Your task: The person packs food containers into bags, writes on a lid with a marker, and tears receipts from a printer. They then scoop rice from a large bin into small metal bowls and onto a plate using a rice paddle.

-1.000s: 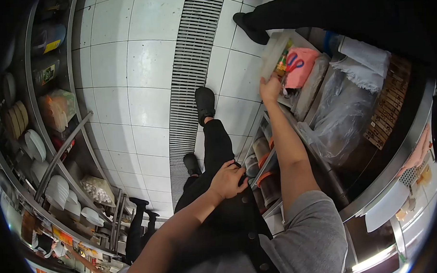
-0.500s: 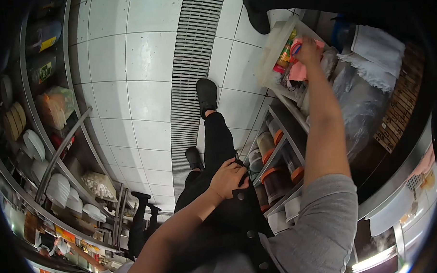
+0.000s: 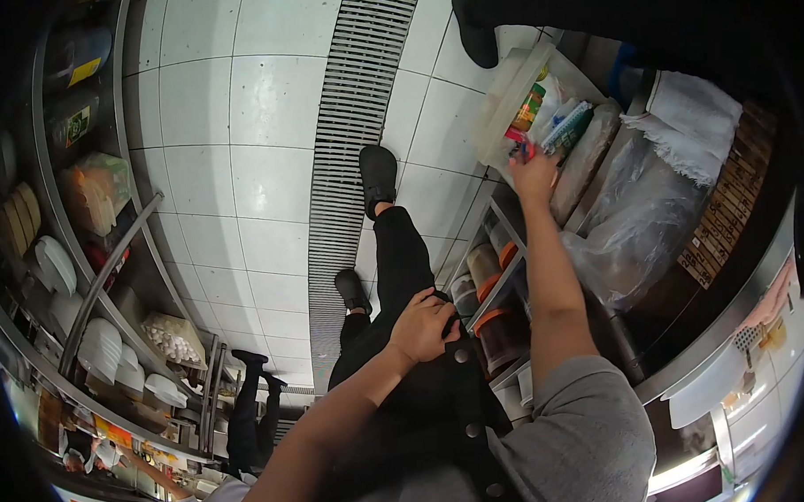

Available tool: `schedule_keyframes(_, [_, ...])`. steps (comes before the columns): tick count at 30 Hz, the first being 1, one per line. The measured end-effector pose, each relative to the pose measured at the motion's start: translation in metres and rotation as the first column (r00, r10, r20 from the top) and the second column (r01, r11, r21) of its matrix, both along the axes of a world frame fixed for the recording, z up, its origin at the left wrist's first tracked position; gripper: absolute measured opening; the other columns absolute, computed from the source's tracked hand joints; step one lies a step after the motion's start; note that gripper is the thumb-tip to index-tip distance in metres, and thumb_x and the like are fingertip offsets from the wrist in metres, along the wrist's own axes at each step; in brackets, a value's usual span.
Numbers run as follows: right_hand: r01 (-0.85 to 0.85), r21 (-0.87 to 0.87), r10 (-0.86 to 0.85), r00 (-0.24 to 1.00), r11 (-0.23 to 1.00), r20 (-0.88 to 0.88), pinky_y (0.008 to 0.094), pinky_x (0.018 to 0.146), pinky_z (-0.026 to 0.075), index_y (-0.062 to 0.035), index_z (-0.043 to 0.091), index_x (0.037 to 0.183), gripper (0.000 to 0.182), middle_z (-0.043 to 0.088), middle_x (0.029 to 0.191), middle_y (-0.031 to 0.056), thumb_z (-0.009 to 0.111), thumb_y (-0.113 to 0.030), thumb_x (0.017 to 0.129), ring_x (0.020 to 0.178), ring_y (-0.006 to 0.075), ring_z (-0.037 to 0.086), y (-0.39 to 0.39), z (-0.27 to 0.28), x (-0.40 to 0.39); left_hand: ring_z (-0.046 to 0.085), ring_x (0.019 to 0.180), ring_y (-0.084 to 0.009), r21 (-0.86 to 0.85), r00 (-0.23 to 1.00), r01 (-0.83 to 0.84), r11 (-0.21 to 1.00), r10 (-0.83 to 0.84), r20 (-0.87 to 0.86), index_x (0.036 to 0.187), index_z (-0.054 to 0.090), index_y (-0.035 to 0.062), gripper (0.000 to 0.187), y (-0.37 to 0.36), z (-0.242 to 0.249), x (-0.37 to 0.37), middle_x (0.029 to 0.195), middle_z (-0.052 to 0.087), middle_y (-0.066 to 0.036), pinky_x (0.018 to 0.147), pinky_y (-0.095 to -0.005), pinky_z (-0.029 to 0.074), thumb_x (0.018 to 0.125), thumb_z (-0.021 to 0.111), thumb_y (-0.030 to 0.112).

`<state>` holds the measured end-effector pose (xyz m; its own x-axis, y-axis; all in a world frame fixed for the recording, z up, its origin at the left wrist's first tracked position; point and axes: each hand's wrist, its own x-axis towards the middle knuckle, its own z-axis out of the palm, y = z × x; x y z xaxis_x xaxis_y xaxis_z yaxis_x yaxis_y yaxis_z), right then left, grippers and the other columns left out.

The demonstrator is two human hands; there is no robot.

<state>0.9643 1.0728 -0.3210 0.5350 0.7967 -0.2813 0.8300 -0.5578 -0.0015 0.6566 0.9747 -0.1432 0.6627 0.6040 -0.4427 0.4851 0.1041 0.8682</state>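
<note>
My right hand (image 3: 534, 174) reaches into the near end of a translucent plastic bin (image 3: 500, 95). Its fingers close around a small red-and-blue item (image 3: 524, 148), partly hidden by them. Beside it in the bin lie a jar with a green and orange label (image 3: 528, 108), a blue-and-white patterned packet (image 3: 567, 127) and a clear plastic bag (image 3: 586, 159). My left hand (image 3: 422, 328) is on my black clothing near the knee, fingers curled around something dark that I cannot make out.
A crumpled clear plastic bag (image 3: 636, 234) and a white towel (image 3: 694, 108) lie right of the bin. Below are orange-lidded containers (image 3: 502, 332). Another person's black shoe (image 3: 474, 32) stands by the bin. Metal shelving (image 3: 115, 287) with bowls runs along the left; a floor drain (image 3: 357, 111) crosses the tiles.
My right hand has moved from the bin's far part toward its near end. The pink material it was touching is out of sight, and the patterned packet now shows. My left hand stays put.
</note>
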Motion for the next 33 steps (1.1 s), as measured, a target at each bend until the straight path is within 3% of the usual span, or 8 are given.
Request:
schedule_keyframes(8, [0.658, 0.062, -0.637, 0.745, 0.75, -0.2, 0.0484, 0.093, 0.046, 0.0001, 0.071, 0.091, 0.028, 0.072, 0.097, 0.0193, 0.06, -0.026, 0.093, 0.096, 0.0365, 0.065, -0.004, -0.008, 0.016, 0.065, 0.093, -0.0208, 0.038, 0.999, -0.031, 0.999, 0.032, -0.012, 0.092, 0.067, 0.0057, 0.017, 0.002, 0.0, -0.005, 0.087, 0.07, -0.005, 0.105, -0.0422, 0.042, 0.078, 0.069, 0.015])
schedule_keyframes(10, [-0.067, 0.013, 0.068, 0.996, 0.998, -0.066, 0.0464, 0.094, 0.045, -0.0001, 0.071, 0.091, 0.024, 0.07, 0.103, 0.0212, 0.062, -0.022, 0.09, 0.104, 0.0355, 0.061, -0.012, -0.011, 0.026, 0.065, 0.093, -0.0208, 0.022, 1.0, -0.02, 1.0, 0.021, -0.017, 0.092, 0.067, 0.0057, 0.017, 0.002, 0.0, -0.005, 0.087, 0.07, -0.005, 0.105, -0.0422, 0.042, 0.078, 0.069, 0.015])
schedule_keyframes(12, [-0.228, 0.03, 0.215, 0.949, 0.973, 0.232, 0.0442, 0.095, 0.045, -0.0017, 0.071, 0.094, 0.024, 0.067, 0.111, 0.0218, 0.062, -0.023, 0.088, 0.112, 0.0339, 0.057, 0.018, 0.004, 0.006, 0.065, 0.093, -0.0208, 0.006, 1.0, -0.009, 1.0, 0.009, -0.017, 0.092, 0.067, 0.0057, 0.017, 0.001, -0.001, -0.003, 0.087, 0.07, -0.005, 0.105, -0.0422, 0.042, 0.078, 0.069, 0.015])
schedule_keyframes(17, [-0.153, -0.293, -0.064, 0.785, 0.944, -0.616, 0.0454, 0.087, 0.05, -0.0015, 0.069, 0.102, 0.026, 0.065, 0.106, 0.024, 0.058, -0.019, 0.086, 0.099, 0.038, 0.063, 0.095, -0.091, 0.117, 0.065, 0.095, -0.0214, 0.0, 1.0, -0.027, 1.0, 0.027, -0.002, 0.094, 0.067, 0.0056, 0.019, 0.001, -0.002, -0.002, 0.09, 0.07, -0.006, 0.105, -0.0421, 0.042, 0.078, 0.069, 0.015])
schedule_keyframes(18, [-0.118, -0.364, -0.122, 0.81, 0.924, -0.573, 0.0451, 0.086, 0.051, -0.0011, 0.068, 0.104, 0.026, 0.065, 0.107, 0.0248, 0.054, -0.017, 0.088, 0.098, 0.0391, 0.064, 0.127, -0.065, 0.121, 0.065, 0.095, -0.0214, -0.005, 1.0, -0.028, 1.0, 0.027, -0.006, 0.094, 0.067, 0.0056, 0.019, 0.001, -0.002, -0.003, 0.09, 0.07, -0.006, 0.105, -0.0421, 0.042, 0.078, 0.069, 0.015])
schedule_keyframes(20, [-0.522, -0.369, 0.46, 0.852, 0.769, -0.249, 0.0467, 0.084, 0.052, -0.0027, 0.07, 0.105, 0.03, 0.066, 0.115, 0.0229, 0.049, -0.02, 0.094, 0.098, 0.0354, 0.067, 0.15, -0.065, 0.146, 0.065, 0.095, -0.0217, 0.011, 1.0, 0.0, 1.0, 0.0, -0.01, 0.093, 0.067, 0.0055, 0.019, 0.002, -0.003, 0.0, 0.09, 0.07, -0.006, 0.105, -0.0417, 0.042, 0.077, 0.069, 0.015])
schedule_keyframes(29, [-0.302, -0.852, 0.623, 0.782, 0.427, 0.035, 0.051, 0.099, 0.045, -0.0077, 0.07, 0.111, 0.028, 0.065, 0.123, 0.0138, 0.051, -0.019, 0.094, 0.11, 0.0289, 0.063, 0.084, -0.049, 0.093, 0.065, 0.096, -0.0219, -0.023, 1.0, 0.009, 1.0, -0.01, -0.011, 0.095, 0.066, 0.0051, 0.021, 0.01, -0.004, 0.001, 0.091, 0.07, -0.006, 0.105, -0.0414, 0.042, 0.077, 0.069, 0.015])
schedule_keyframes(33, [0.009, -0.632, 0.315, 0.861, 0.775, 0.4, 0.0408, 0.096, 0.05, -0.0045, 0.069, 0.113, 0.026, 0.047, 0.138, 0.0235, 0.057, -0.014, 0.093, 0.118, 0.0268, 0.058, 0.068, -0.134, 0.131, 0.065, 0.097, -0.0222, -0.02, 1.0, 0.003, 1.0, -0.003, -0.023, 0.097, 0.066, 0.005, 0.022, 0.015, -0.003, -0.001, 0.092, 0.07, -0.007, 0.106, -0.0417, 0.042, 0.077, 0.069, 0.015])
